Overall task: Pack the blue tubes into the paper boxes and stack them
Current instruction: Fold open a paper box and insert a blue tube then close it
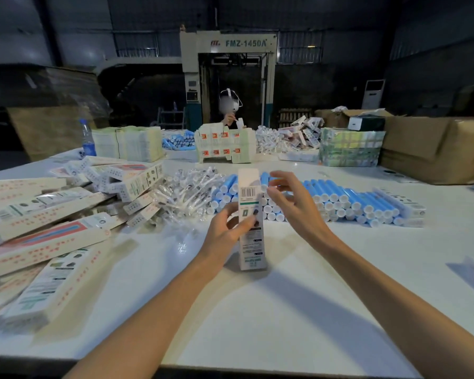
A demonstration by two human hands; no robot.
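A tall paper box (pixel 251 242) stands upright on the white table (pixel 285 310) in the middle, its top flap raised. My left hand (pixel 227 228) grips the box around its middle from the left. My right hand (pixel 290 198) hovers at the box's upper right with fingers spread and loosely bent, its fingertips near the top edge; I cannot tell whether they touch it. Behind the box lies a stacked row of blue tubes (pixel 353 201) with white caps. No tube is visible in either hand.
A heap of filled paper boxes (pixel 52 228) covers the left side. Clear-wrapped small items (pixel 186 192) lie between that heap and the tubes. Across the table sit another person (pixel 230 110), flat box stacks (pixel 225 146), a water bottle (pixel 87 139) and cardboard cartons (pixel 435 149).
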